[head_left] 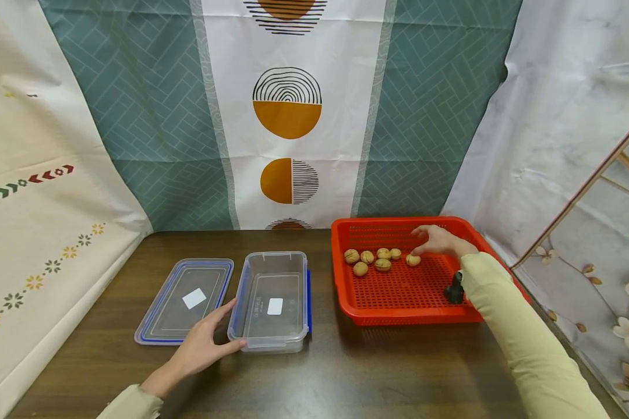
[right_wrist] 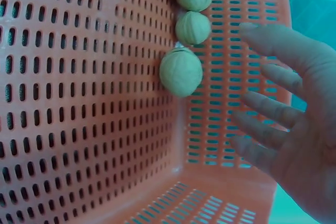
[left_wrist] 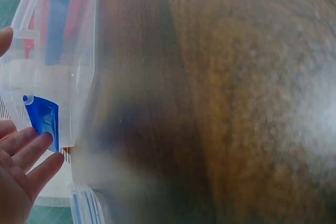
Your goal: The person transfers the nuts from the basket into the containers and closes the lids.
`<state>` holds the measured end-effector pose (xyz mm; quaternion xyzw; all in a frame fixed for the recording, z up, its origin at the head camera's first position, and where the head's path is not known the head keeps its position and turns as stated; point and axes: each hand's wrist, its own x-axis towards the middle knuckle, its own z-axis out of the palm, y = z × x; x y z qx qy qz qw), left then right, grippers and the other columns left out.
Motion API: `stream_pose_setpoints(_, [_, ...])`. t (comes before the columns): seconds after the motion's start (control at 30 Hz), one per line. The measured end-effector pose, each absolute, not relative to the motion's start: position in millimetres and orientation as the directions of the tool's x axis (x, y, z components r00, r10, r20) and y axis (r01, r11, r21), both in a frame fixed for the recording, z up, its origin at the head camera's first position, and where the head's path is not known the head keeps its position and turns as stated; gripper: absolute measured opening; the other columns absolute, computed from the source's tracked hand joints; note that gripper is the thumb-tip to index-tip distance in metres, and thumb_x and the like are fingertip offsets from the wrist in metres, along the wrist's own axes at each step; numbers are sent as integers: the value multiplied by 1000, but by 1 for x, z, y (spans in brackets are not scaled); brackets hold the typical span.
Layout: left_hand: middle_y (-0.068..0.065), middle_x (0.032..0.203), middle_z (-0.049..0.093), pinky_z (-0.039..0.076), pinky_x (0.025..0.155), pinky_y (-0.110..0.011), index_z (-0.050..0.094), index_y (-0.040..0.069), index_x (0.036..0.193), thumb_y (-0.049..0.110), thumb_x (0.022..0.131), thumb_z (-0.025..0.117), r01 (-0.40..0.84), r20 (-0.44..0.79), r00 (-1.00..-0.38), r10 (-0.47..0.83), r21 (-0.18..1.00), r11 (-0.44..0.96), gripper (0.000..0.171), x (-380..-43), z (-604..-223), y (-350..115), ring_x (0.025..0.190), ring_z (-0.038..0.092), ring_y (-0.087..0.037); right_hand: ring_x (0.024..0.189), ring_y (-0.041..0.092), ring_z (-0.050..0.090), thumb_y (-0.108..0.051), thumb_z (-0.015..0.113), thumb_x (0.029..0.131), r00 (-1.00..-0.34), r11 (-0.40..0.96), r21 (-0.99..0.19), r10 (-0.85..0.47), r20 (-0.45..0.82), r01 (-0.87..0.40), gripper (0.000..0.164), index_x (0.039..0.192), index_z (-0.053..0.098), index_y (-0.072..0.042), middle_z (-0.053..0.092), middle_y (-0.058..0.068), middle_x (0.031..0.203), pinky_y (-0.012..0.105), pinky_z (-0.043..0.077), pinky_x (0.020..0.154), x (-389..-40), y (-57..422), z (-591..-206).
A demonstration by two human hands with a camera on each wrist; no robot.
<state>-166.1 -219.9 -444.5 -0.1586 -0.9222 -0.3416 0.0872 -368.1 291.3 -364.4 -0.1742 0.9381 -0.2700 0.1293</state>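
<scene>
A clear plastic container (head_left: pixel 275 285) with blue side latches stands without its lid on the table. My left hand (head_left: pixel 203 344) is at its near left corner, thumb at the front rim and the other fingers along the left side. In the left wrist view, extended fingertips touch a blue latch (left_wrist: pixel 44 116). Over the red basket (head_left: pixel 409 319) is my right hand (head_left: pixel 439 241), its fingers spread and bent slightly, holding nothing. Just below its fingertips lies a walnut (head_left: pixel 412 260); in the right wrist view a gap separates the hand from this walnut (right_wrist: pixel 181 72).
Several more walnuts (head_left: pixel 382 265) lie in the basket's left half. The blue-edged lid (head_left: pixel 159 314) lies flat left of the container. A small black object (head_left: pixel 455 289) shows by the right forearm. Patterned cloth (head_left: pixel 293 192) hangs behind the wooden table (head_left: pixel 346 372).
</scene>
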Motion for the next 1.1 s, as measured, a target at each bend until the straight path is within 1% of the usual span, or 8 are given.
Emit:
stream_pose_setpoints(0.23, [-18,131,47,47,85,-43,40,4,136,39,73,74,354,274,-934,229,612,707,79,-166,-446,-221,112,51,-32,113,46,40,-10,64,82,-890,769,-600,-411,-197,-222,54,126,41,11,41,34,124,49,45,85,-368,295,-379])
stream_pose_setpoints(0.4, [-18,131,48,47,85,-44,40,4,136,39,73,74,359,279,-932,232,615,702,79,-165,-446,-222,113,51,-32,112,47,42,-5,62,83,-883,772,-600,-414,-220,-212,49,124,43,13,43,34,123,48,45,86,-363,296,-385])
stream_pose_setpoints(0.63, [-18,130,48,47,85,-44,40,4,136,37,72,75,359,289,-931,222,625,693,79,-164,-450,-224,112,51,-32,111,45,42,-2,61,83,-892,779,-601,-386,-234,-179,43,121,48,12,46,32,121,48,44,87,-361,293,-386])
stream_pose_setpoints(0.73, [-18,131,48,47,85,-44,40,4,136,37,72,75,356,286,-933,220,635,686,79,-164,-450,-224,112,51,-32,108,45,45,-2,61,82,-887,789,-583,-396,-239,-195,40,118,49,13,48,31,118,48,45,86,-361,291,-386])
stream_pose_setpoints(0.97, [-17,131,48,47,85,-44,40,5,136,38,73,74,352,278,-935,221,643,680,79,-163,-449,-225,112,51,-32,100,37,51,-3,63,81,-876,814,-540,-406,-262,-216,35,111,55,11,54,27,112,45,47,83,-367,285,-388])
stream_pose_setpoints(1.03, [-18,130,48,47,85,-45,40,4,136,38,73,74,358,283,-933,225,643,677,79,-163,-450,-225,112,51,-32,96,34,52,-3,64,81,-875,818,-534,-404,-268,-214,32,109,56,10,56,25,109,42,48,81,-369,284,-389])
stream_pose_setpoints(1.1, [-18,130,48,47,85,-45,39,3,136,37,73,74,364,288,-930,228,645,672,79,-164,-451,-226,112,51,-33,89,30,53,-2,63,80,-875,815,-546,-397,-277,-197,31,108,57,10,56,24,107,39,49,77,-371,283,-391])
